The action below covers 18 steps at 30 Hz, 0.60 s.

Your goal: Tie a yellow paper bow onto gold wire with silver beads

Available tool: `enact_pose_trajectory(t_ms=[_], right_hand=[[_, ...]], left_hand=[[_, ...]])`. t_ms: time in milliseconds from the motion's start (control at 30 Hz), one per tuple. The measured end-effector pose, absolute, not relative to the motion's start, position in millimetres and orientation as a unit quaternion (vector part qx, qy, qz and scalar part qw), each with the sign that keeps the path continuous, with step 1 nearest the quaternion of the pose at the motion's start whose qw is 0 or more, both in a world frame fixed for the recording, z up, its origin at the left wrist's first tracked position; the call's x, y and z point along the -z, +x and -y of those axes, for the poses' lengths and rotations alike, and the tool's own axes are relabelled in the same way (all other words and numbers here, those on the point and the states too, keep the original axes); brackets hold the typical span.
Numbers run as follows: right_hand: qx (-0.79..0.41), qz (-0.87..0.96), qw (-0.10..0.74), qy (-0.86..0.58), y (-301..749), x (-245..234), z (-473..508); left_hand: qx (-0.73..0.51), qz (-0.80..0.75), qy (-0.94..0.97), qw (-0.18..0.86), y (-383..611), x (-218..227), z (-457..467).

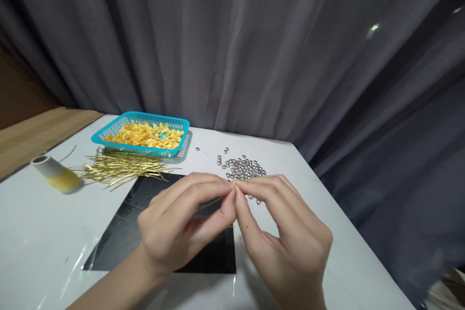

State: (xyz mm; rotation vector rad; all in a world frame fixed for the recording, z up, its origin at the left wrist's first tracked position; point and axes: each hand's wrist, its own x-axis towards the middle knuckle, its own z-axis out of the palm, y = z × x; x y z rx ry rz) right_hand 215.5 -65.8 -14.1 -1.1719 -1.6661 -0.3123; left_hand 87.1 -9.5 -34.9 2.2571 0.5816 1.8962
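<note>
Gold strip [213, 201] pinched between fingers of left hand [178, 223] and right hand [286, 235].

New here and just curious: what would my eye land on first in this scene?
At the centre the left hand and right hand meet, pinching a thin gold strip between their fingertips above a black sheet. Just behind them lies a glittering heap of silver beads. At the back left, a turquoise basket of yellow pieces sits behind a bundle of gold strips.
</note>
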Motion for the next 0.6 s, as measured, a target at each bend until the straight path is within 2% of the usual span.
enact_pose_trajectory(t_ms=[600], right_hand=[[0.137, 0.698, 0.508, -0.486, 216.0, 14.2, 66.2]], left_hand=[[-0.626, -0.195, 0.752, 0.064, 87.6, 35.0, 9.4]])
